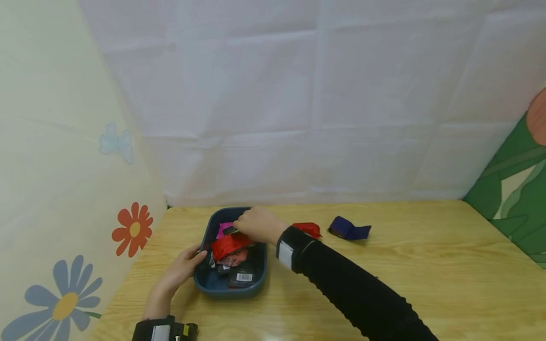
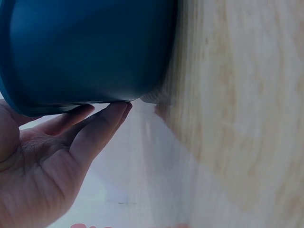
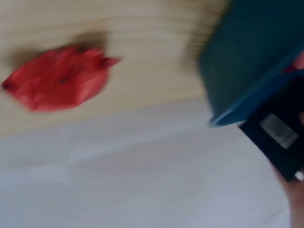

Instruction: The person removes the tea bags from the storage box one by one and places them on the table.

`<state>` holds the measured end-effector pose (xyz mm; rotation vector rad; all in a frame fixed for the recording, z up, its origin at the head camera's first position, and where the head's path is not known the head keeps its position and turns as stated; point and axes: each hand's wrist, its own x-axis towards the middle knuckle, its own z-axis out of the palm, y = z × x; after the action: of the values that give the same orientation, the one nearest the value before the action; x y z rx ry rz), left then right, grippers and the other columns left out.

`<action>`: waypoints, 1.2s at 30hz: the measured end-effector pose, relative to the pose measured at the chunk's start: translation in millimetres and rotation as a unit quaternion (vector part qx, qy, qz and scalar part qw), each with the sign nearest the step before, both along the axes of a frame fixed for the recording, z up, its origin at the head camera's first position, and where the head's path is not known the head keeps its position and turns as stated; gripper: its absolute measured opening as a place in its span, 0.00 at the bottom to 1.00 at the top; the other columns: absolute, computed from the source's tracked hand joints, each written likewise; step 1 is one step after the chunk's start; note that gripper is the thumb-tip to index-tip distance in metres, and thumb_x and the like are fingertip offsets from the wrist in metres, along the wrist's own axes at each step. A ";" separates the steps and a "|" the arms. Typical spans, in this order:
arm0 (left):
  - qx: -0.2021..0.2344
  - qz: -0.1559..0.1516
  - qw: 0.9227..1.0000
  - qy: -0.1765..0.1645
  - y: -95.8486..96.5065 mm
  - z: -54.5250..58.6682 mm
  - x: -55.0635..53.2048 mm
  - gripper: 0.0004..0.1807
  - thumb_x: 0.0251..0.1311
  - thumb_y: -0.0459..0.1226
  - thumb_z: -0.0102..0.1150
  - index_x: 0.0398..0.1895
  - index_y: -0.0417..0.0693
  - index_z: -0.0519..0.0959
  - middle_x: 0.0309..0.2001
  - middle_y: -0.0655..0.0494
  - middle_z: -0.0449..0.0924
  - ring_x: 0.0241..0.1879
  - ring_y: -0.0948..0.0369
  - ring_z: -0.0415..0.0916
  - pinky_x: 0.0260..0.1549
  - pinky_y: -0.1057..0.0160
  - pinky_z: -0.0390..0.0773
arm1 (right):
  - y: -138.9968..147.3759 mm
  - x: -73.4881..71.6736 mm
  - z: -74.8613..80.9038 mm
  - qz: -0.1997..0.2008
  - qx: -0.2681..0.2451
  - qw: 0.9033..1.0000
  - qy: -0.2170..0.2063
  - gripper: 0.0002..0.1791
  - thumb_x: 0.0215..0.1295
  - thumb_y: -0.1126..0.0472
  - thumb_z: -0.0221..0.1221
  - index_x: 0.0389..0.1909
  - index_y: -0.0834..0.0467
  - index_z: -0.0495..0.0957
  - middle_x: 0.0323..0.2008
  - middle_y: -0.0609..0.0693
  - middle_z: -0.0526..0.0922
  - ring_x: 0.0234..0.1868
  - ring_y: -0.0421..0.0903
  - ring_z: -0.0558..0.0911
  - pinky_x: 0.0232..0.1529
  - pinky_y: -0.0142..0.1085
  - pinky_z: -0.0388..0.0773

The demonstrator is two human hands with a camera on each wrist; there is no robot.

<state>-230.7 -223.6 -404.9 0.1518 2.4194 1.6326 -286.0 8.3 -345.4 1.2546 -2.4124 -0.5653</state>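
Observation:
A blue plastic bin (image 1: 230, 294) stands on the table, holding several small wrappers, among them a shiny red one (image 1: 230, 245), a pink one (image 1: 223, 230) and a dark packet with a barcode label (image 1: 244, 277). My left hand (image 1: 181, 271) grips the bin's left side, thumb over the rim and fingers along the outer wall, as the left wrist view also shows. Over the bin's far right part, my right hand (image 1: 259, 224) pinches a dark flat packet (image 3: 280, 132) with a pale label. In the right wrist view that hand is mostly cut off.
On the wooden table (image 1: 405, 274), right of the bin, lies a crumpled red wrapper (image 3: 64, 83), partly behind my right wrist in the head view. Farther right sits a dark blue wrapper (image 1: 347, 229). White sheeting (image 1: 315, 118) rises behind the table, and a flowered wall stands at left.

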 end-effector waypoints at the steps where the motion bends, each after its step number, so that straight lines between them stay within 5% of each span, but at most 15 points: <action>1: 0.001 -0.001 1.000 -0.001 -0.2 0.2 0.0 0.25 0.77 0.33 0.41 0.69 0.22 0.59 0.61 0.26 0.70 0.56 0.43 0.75 0.50 0.46 0.79 | 2.1 -0.5 0.0 0.008 0.004 1.000 0.010 0.10 0.63 0.63 0.64 0.44 0.49 0.85 0.38 0.41 0.87 0.38 0.40 0.83 0.39 0.33 0.80; 8: 0.003 -0.008 1.000 -0.002 -1.6 0.3 -0.3 0.25 0.77 0.33 0.41 0.69 0.22 0.59 0.61 0.26 0.70 0.56 0.43 0.75 0.51 0.47 0.79 | 20.8 2.3 1.1 0.035 0.021 0.998 0.052 0.16 0.70 0.59 0.61 0.57 0.48 0.80 0.51 0.42 0.84 0.50 0.41 0.81 0.52 0.34 0.77; 17: -0.010 0.001 1.000 -0.007 -4.0 2.2 2.4 0.26 0.77 0.34 0.42 0.69 0.20 0.58 0.63 0.25 0.67 0.57 0.42 0.74 0.51 0.46 0.78 | 49.8 7.2 -6.1 0.052 -0.022 0.992 0.112 0.24 0.68 0.60 0.63 0.64 0.53 0.75 0.58 0.47 0.80 0.58 0.45 0.78 0.59 0.39 0.75; 28: -0.021 0.003 1.000 -0.011 -5.0 2.1 2.9 0.27 0.78 0.36 0.42 0.68 0.21 0.59 0.63 0.25 0.67 0.58 0.42 0.73 0.52 0.44 0.77 | 87.0 17.3 -3.9 0.036 0.009 0.993 0.115 0.30 0.65 0.58 0.66 0.68 0.54 0.72 0.63 0.49 0.77 0.62 0.46 0.75 0.61 0.41 0.72; 36: -0.011 0.000 1.000 -0.003 -6.8 2.7 5.0 0.27 0.77 0.36 0.43 0.68 0.20 0.60 0.63 0.26 0.68 0.57 0.42 0.74 0.51 0.44 0.78 | 123.8 20.2 -4.7 0.042 -0.056 0.996 0.063 0.32 0.59 0.68 0.68 0.66 0.59 0.73 0.63 0.53 0.77 0.62 0.49 0.75 0.63 0.44 0.72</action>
<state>-225.6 -230.4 -402.3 0.1434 2.4323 1.6028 -265.8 132.1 -350.1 1.2302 -2.2440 -0.4635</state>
